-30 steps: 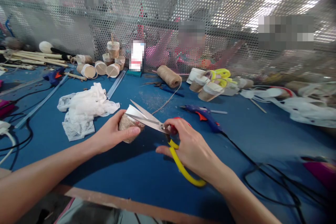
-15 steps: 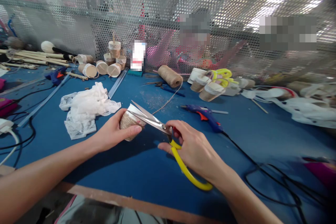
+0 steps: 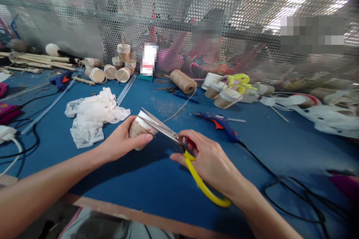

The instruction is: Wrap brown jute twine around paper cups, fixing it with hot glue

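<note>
My left hand point(image 3: 126, 140) is wrapped round a small white cup point(image 3: 138, 130), tilted, its lower part covered in twine. In my right hand point(image 3: 206, 157) is a pair of scissors point(image 3: 165, 129) with yellow handles. The scissor blades are slightly parted and lie across the cup's white upper part. A strand of jute twine point(image 3: 182, 106) runs from the twine spool point(image 3: 181, 81) at the back down to the cup, behind the blades. Whether the blades touch the strand I cannot tell.
A blue glue gun point(image 3: 218, 125) lies to the right, its black cord trailing forward. White lace fabric point(image 3: 97, 114) is heaped at left. Finished-looking twine cups point(image 3: 123, 53) are stacked at the back, with more cups point(image 3: 227, 98) further right. A perforated metal screen point(image 3: 174, 18) stands behind.
The whole view has shifted very slightly. Both hands, the cup and the scissors keep nearly the same positions, with the blades still slightly parted.
</note>
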A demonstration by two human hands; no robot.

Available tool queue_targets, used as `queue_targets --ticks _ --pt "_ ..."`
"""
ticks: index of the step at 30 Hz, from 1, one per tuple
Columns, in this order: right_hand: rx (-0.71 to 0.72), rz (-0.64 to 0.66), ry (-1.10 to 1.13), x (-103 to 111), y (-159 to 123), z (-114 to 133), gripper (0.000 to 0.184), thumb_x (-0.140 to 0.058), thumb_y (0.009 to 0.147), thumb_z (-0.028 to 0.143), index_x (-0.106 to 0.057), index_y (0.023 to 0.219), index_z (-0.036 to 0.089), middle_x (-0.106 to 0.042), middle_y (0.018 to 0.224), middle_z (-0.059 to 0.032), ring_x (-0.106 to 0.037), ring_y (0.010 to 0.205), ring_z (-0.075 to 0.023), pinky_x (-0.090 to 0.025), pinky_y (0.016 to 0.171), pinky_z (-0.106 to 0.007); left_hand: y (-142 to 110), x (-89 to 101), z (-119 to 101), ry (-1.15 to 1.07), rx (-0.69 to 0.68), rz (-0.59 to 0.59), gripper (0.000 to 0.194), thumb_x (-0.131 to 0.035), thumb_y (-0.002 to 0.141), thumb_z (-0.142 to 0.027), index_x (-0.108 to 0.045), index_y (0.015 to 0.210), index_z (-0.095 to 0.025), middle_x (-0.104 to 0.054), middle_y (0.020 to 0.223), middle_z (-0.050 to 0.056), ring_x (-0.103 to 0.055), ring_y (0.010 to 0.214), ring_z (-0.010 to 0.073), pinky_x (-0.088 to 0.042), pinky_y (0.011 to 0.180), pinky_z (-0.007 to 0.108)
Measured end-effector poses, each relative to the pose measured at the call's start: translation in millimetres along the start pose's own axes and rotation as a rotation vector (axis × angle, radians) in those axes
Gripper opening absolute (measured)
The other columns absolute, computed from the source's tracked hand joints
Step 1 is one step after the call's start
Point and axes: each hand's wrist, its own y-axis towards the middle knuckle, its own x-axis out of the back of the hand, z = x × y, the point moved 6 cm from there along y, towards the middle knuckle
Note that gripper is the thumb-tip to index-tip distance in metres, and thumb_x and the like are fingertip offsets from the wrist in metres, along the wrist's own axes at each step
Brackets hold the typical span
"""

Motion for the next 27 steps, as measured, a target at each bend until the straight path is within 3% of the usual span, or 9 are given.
queue_targets --ticks 18,27 --pt "-0.029 0.026 0.017 1.7 -3.4 0.1 0.03 -0.064 0.07 0.045 -0.051 0.082 0.022 -0.051 0.062 0.0039 -0.045 0.051 -0.01 -0.038 0.051 -0.022 0.0 0.7 1.3 0.006 -0.002 -0.013 0.049 -0.063 0.068 -0.043 -0.044 0.103 -0.013 -0.059 0.09 0.008 -0.057 0.077 0.0191 -0.047 0.065 0.028" --pt "-0.027 0.016 0.002 2.0 -2.6 1.2 0.03 -0.062 0.072 0.048 -0.052 0.08 0.022 -0.046 0.055 0.0064 -0.041 0.046 -0.0087 -0.036 0.047 -0.02 1.5 9.0 4.9 0.162 -0.044 -0.079 0.055 -0.063 0.068 -0.046 -0.043 0.109 -0.015 -0.062 0.096 0.01 -0.059 0.084 0.0228 -0.048 0.07 0.033"
